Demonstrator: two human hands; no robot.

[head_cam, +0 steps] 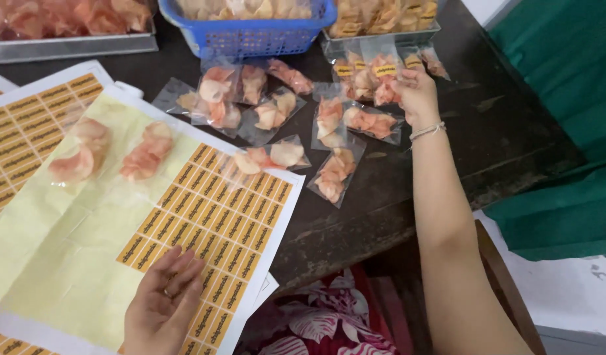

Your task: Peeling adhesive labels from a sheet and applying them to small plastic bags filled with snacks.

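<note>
Left hand (161, 309) at 7 o'clock: flat, palm down, fingers together, resting on the yellow-backed sheet of small orange rectangular stickers (214, 220). Grip clamped on nothing, only pressing the sheet. About half the sheet is peeled bare, leaving plain pale yellow backing at 9 o'clock.

Two clear plastic bags of pink-orange crackers (115, 154) lie on that bare backing, at 10 o'clock. A second sticker sheet (23, 128) sits under the first one's far left edge.

Centre, 12 o'clock: loose pile of unlabelled clear cracker bags (263, 108) on the dark wooden table (507, 131). Behind it, a blue plastic basket (250, 33) of pale crackers, with a metal tray (66, 46) of pink crackers to its left.

Right hand (418, 95) at 1 o'clock, arm stretched out: fingers closed on a small clear bag of pink crackers with an orange sticker (385, 82); the bag touches other labelled bags just beside it. Thin bracelet (426, 131) on that wrist.

Green cloth (566, 79) at 3 o'clock, off the table edge.
</note>
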